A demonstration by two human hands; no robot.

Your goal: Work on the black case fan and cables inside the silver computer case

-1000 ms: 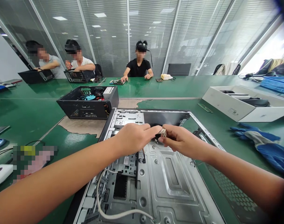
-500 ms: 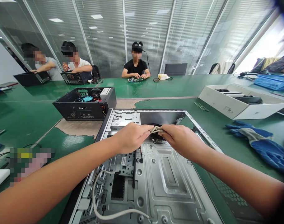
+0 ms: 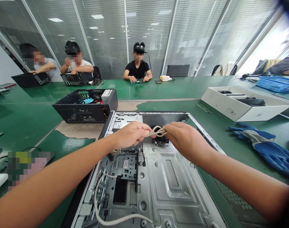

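Observation:
A bundle of cream cables (image 3: 156,130) stretches between my two hands, over the far half of a bare metal computer case (image 3: 172,190). My left hand (image 3: 133,133) is closed on its left end, fingers pinched together. On the other end my right hand (image 3: 182,135) is closed as well, with the fingertips partly hidden. Beneath the cables a dark part (image 3: 160,140) sits in the case, partly covered. Another cream cable (image 3: 96,196) loops along the near left of the case, by a black drive bracket (image 3: 126,164).
A black computer case (image 3: 84,110) with parts inside stands at the far left. To the right are a white box (image 3: 241,107), blue gloves (image 3: 265,145) and a green circuit strip (image 3: 204,108). Co-workers (image 3: 137,68) sit across the green table (image 3: 156,88).
My left hand has shifted slightly left and turned, so more of the cable bundle shows between my hands. My right hand has stayed about in place, still holding its end.

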